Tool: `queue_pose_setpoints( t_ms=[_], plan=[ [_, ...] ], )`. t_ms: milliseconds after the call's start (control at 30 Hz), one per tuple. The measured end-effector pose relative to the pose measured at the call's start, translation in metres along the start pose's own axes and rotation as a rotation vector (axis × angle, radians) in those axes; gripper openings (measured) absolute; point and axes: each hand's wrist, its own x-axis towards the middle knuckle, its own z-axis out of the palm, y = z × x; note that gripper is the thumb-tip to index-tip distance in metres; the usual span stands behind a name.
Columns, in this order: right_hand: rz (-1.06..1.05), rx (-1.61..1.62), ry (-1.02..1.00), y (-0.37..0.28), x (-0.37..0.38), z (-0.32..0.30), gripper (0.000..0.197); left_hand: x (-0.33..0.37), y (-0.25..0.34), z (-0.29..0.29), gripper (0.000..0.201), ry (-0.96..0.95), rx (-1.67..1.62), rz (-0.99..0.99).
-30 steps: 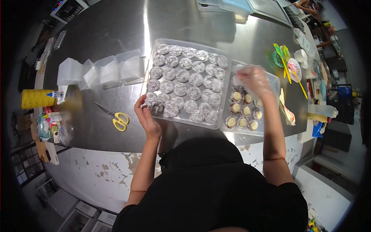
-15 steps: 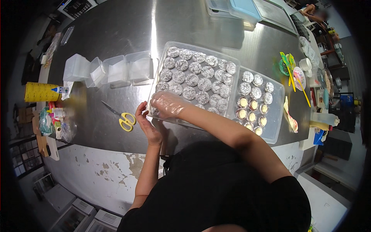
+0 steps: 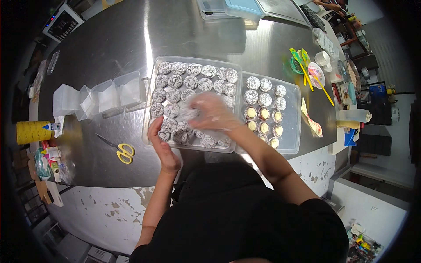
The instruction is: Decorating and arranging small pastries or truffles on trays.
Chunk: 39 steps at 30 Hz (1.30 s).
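Observation:
A clear plastic tray [image 3: 199,61] holds rows of round, sugar-dusted crinkle cookies [image 3: 190,82]. Over its middle, my right hand [image 3: 215,111] wears a thin clear plastic glove and is smeared by motion. Its fingers are closed on a whitish crinkle cookie, also blurred. Below it, a darker cookie [image 3: 180,136] lies near the tray's front edge. My left hand [image 3: 163,147] is bare, with its fingers stretched out along the tray's front left corner, holding nothing. A second clear tray [image 3: 290,138] adjoins on the right, with whole cookies at the back and cream-topped ones [image 3: 263,113] in front.
Left of the trays stand several clear containers [image 3: 109,96] with white liners. Yellow-handled scissors [image 3: 125,153] lie nearer me. At right are a crumpled piping bag [image 3: 310,118], a bowl [image 3: 315,75] and yellow-green spatulas [image 3: 301,65]. Lidded boxes [image 3: 241,9] sit at the back.
My right hand has moved from the tray's front left corner toward its middle, away from my left hand. The whole view has shifted, so the trays appear further left.

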Motion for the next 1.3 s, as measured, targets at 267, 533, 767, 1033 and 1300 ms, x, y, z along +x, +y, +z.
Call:
queue_pose_setpoints(
  t_ms=[267,533,767,1033,1300],
  plan=[
    [0.455,-0.259,0.218,0.061,-0.103,-0.083,0.031,-0.002,0.022,0.042,0.055,-0.276,0.008,0.054],
    [0.470,-0.355,0.118,0.069,-0.108,-0.073,0.030,-0.001,0.025,0.053,0.053,-0.361,-0.006,0.078],
    [0.563,-0.349,-0.021,0.074,-0.088,-0.084,0.024,-0.005,0.012,0.035,0.057,-0.309,0.015,-0.010],
    [0.630,-0.139,-0.285,0.088,-0.070,-0.093,0.018,-0.015,0.009,0.030,0.059,-0.257,0.012,-0.022],
    [0.469,-0.270,-0.404,0.093,-0.068,-0.095,0.020,-0.030,0.011,0.026,0.052,-0.224,-0.042,0.041]
  ],
)
